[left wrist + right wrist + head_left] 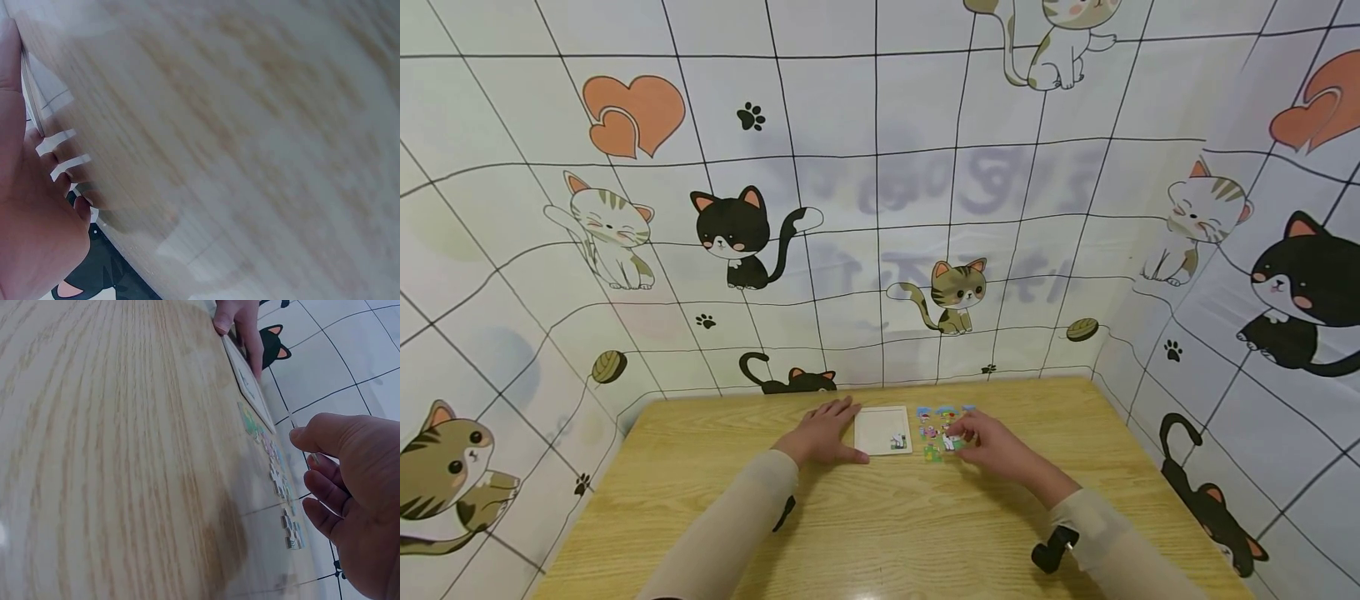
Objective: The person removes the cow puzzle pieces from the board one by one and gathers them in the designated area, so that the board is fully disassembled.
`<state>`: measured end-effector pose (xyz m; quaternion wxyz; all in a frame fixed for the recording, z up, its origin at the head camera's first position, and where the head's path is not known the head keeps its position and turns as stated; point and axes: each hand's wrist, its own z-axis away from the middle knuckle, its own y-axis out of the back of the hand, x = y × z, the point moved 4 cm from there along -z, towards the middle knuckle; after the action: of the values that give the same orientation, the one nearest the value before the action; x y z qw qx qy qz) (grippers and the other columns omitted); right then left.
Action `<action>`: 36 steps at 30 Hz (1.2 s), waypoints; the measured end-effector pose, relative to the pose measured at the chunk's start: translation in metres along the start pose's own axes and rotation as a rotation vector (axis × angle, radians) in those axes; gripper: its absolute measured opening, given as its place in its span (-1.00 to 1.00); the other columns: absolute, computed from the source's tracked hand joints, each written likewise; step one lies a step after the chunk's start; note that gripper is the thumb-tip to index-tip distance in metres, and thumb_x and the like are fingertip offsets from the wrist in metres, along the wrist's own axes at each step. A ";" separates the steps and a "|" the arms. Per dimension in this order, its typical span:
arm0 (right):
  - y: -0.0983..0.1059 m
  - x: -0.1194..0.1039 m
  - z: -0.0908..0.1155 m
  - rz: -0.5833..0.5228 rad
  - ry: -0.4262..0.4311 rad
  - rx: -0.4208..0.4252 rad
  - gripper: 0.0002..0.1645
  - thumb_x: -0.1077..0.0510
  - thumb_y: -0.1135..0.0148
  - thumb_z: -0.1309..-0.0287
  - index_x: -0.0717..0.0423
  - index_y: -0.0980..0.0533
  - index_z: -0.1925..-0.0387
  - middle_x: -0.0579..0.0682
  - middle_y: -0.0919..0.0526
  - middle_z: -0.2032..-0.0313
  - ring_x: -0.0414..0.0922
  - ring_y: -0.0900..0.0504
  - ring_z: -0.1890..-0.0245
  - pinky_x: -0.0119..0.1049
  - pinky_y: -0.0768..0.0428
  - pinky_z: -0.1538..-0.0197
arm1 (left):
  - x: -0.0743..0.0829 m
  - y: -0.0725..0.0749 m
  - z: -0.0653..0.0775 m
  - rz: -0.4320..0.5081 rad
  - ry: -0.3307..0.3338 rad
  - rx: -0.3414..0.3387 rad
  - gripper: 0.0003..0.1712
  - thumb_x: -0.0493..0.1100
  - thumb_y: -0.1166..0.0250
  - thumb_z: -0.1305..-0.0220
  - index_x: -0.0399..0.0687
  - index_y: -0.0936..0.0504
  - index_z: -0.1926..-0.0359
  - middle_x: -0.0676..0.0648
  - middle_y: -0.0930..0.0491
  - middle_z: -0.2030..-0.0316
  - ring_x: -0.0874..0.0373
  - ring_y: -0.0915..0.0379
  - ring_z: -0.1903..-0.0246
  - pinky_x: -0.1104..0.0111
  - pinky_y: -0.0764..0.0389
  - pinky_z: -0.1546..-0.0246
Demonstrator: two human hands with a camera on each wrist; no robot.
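A pale, shallow square puzzle tray (874, 427) lies on the table, with one printed puzzle piece (898, 441) in its near right corner. My left hand (825, 433) rests at the tray's left side, fingers spread and thumb at the near left corner. Just right of the tray, several colourful jigsaw pieces (932, 452) lie loosely grouped. Over their right side hovers my right hand (995, 447), hiding some of them. In the right wrist view, that hand's thumb and loosely bent fingers (325, 487) stand apart, with nothing visible between them.
The wooden table (880, 517) has its back edge just behind the tray and pieces. A white wall cloth (850, 317) with cats and grid lines surrounds the back and sides. A dark strap mount (1054, 550) sits on the right wrist.
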<state>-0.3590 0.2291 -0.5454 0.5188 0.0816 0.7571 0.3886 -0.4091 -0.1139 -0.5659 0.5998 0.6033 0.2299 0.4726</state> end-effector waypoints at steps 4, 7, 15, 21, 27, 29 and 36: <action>-0.002 0.004 0.002 -0.002 -0.011 -0.011 -0.70 0.32 -0.48 -0.39 0.17 -0.70 -0.11 0.05 -0.60 0.02 0.01 -0.58 0.06 -0.28 -0.64 0.12 | 0.001 0.001 0.002 0.006 -0.001 -0.001 0.32 0.58 -0.41 -0.31 0.05 -0.10 -0.81 -0.18 0.03 -0.78 -0.31 0.07 -0.71 -0.33 -0.12 -0.61; -0.004 0.007 0.004 -0.003 -0.026 -0.014 -0.70 0.33 -0.48 -0.40 0.16 -0.69 -0.11 0.03 -0.60 0.05 -0.02 -0.56 0.08 -0.28 -0.63 0.15 | 0.001 0.002 0.001 0.006 0.001 0.001 0.32 0.57 -0.42 -0.31 0.05 -0.10 -0.81 -0.17 0.03 -0.78 -0.31 0.07 -0.71 -0.33 -0.12 -0.61; -0.009 0.014 0.006 0.000 -0.035 -0.028 -0.71 0.34 -0.48 -0.40 0.18 -0.68 -0.10 0.03 -0.57 0.08 -0.04 -0.57 0.11 -0.28 -0.66 0.13 | 0.001 0.000 0.000 0.003 -0.001 0.004 0.33 0.59 -0.41 -0.30 0.06 -0.10 -0.81 -0.17 0.03 -0.78 -0.31 0.07 -0.72 -0.32 -0.11 -0.61; -0.010 0.022 0.007 0.017 -0.083 -0.040 -0.74 0.26 -0.48 -0.45 0.12 -0.69 -0.11 -0.02 -0.59 0.06 -0.14 -0.57 0.07 -0.26 -0.63 0.05 | 0.002 0.001 0.001 0.013 -0.010 0.007 0.33 0.59 -0.42 -0.30 0.05 -0.10 -0.81 -0.19 0.04 -0.78 -0.33 0.10 -0.72 -0.33 -0.08 -0.62; -0.011 0.022 0.008 0.003 -0.056 -0.050 -0.76 0.26 -0.47 -0.46 0.13 -0.69 -0.09 0.01 -0.55 0.07 -0.14 -0.48 0.14 -0.26 -0.59 0.10 | 0.003 0.002 0.002 0.016 -0.008 0.007 0.33 0.58 -0.42 -0.30 0.04 -0.09 -0.81 -0.19 0.04 -0.78 -0.33 0.10 -0.72 -0.33 -0.08 -0.62; -0.012 0.022 0.008 0.002 -0.049 -0.052 -0.76 0.26 -0.48 -0.45 0.13 -0.69 -0.08 0.02 -0.53 0.09 -0.14 -0.46 0.15 -0.27 -0.57 0.11 | 0.003 0.002 0.002 0.016 -0.007 0.007 0.33 0.58 -0.42 -0.31 0.04 -0.09 -0.81 -0.19 0.04 -0.78 -0.33 0.10 -0.72 -0.33 -0.08 -0.62; -0.012 0.022 0.005 0.019 -0.072 -0.069 -0.75 0.27 -0.47 -0.46 0.17 -0.69 -0.10 0.05 -0.54 0.07 -0.16 -0.44 0.15 -0.27 -0.55 0.10 | 0.003 0.003 0.003 0.020 -0.007 0.009 0.31 0.55 -0.44 -0.32 0.02 -0.11 -0.80 -0.20 0.04 -0.77 -0.34 0.10 -0.72 -0.33 -0.08 -0.62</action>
<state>-0.3609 0.2351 -0.5700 0.5445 0.0845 0.7232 0.4163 -0.4060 -0.1133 -0.5622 0.5932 0.6099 0.2237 0.4756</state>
